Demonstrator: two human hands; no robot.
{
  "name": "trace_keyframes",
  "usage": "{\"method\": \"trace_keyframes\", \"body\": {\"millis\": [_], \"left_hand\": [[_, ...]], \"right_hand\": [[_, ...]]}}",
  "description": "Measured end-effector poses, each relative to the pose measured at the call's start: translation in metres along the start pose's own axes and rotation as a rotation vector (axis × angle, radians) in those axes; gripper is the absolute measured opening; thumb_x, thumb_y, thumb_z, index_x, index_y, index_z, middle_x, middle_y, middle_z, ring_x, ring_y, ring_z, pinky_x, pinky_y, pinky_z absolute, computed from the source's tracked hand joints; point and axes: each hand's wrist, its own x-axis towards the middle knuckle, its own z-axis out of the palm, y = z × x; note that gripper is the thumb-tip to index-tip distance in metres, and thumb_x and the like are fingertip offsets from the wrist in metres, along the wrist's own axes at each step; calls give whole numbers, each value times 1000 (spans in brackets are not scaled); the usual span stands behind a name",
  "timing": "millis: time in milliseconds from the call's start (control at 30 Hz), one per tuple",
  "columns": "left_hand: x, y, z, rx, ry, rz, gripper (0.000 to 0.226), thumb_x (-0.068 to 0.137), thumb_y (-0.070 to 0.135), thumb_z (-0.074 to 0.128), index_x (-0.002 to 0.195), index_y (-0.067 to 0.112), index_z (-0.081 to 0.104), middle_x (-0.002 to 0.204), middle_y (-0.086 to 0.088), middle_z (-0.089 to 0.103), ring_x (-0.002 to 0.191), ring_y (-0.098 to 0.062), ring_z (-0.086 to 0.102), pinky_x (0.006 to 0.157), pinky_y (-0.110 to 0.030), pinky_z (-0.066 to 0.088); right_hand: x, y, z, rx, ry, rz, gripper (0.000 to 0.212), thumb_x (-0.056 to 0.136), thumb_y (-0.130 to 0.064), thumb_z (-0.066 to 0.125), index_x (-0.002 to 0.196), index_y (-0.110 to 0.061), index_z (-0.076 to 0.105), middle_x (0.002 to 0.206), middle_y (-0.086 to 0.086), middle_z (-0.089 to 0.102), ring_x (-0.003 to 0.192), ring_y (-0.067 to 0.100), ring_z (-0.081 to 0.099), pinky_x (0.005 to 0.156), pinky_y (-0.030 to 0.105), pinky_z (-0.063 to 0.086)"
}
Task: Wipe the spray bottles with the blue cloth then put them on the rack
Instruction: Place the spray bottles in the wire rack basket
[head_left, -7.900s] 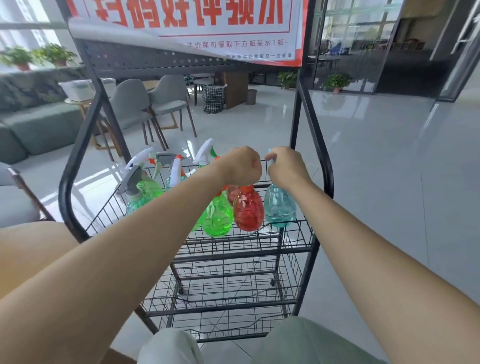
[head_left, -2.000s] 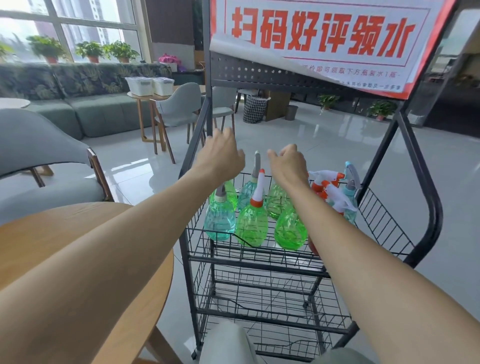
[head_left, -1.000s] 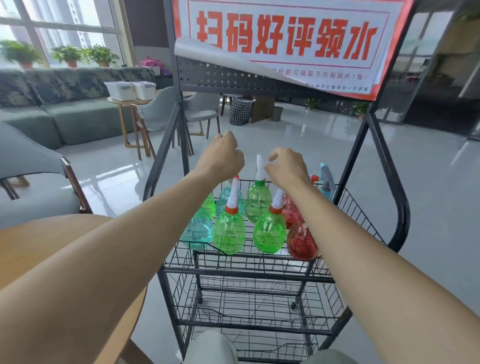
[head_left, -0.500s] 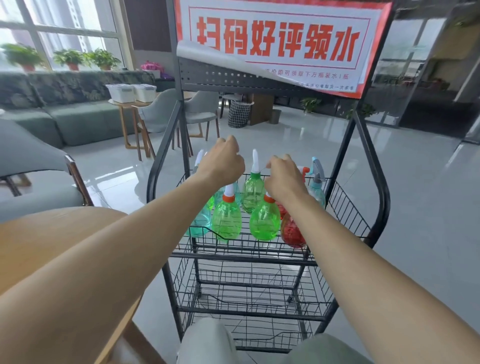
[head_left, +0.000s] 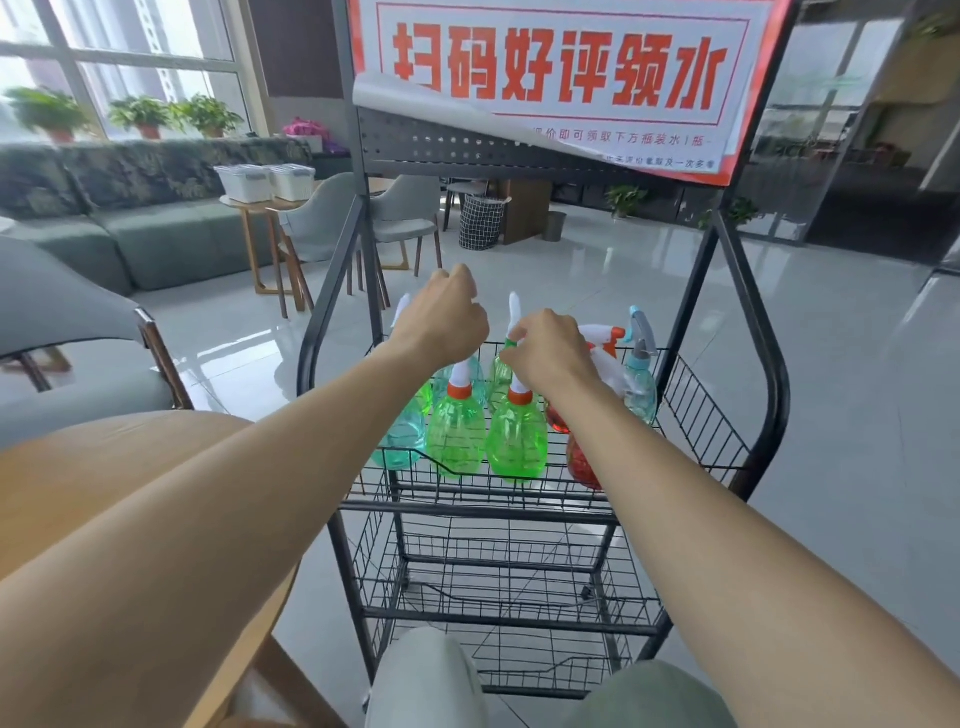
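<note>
Pear-shaped clear plastic spray bottles (head_left: 457, 436), green, teal and red, stand clustered in the top wire basket of the black metal rack (head_left: 467, 511), beneath the left hand (head_left: 444, 317) and right hand (head_left: 550, 349), whose curled-under fingers hide any hold.

Strong daylight comes from the windows (head_left: 156, 52) at the far left, blown out to near white. The glossy floor (head_left: 810, 395) carries pale glare and soft reflections; shadows are faint. The wide lens bows the posts of the rack (head_left: 478, 511) and swells the near forearms (head_left: 234, 519). The plants (head_left: 47, 111) at the far left edge are smeared, the centre sharp.
</note>
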Motion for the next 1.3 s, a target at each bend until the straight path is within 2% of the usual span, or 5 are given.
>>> {"method": "trace_keyframes", "body": {"millis": [600,800,967,1100,1300], "left_hand": [[18,71,41,-98,-165,190,30,103,17,55,132,15,61,126,-11,67,110,-31,64,91,-40,54],[25,80,56,-93,-167,185,32,101,14,53,132,15,61,128,-11,67,112,-30,62,85,-33,47],[32,71,53,-100,-149,154,32,102,13,50,132,14,61,129,-12,66,101,-27,57,82,-33,47],[33,64,53,-82,-145,144,32,103,13,50,134,14,60,130,-12,66,113,-30,61,88,-35,50],[38,64,52,-95,-77,120,31,102,14,49,130,14,62,124,-10,68,107,-30,65,91,-42,57]], "right_hand": [[1,69,-43,-76,19,146,24,94,-16,63,114,-17,76,134,17,68,143,33,52,90,36,53],[3,83,-43,118,82,218,23,90,-13,67,68,-5,65,58,6,58,108,27,63,60,25,33],[4,78,-35,213,146,190,24,87,-14,73,63,-19,70,55,4,61,70,10,58,86,34,53],[12,83,-25,259,146,203,23,86,-18,75,68,-5,69,60,5,66,64,21,62,50,20,35],[28,82,-24,45,260,176,37,92,-50,64,88,-13,67,89,3,67,85,28,62,73,35,48]]}}
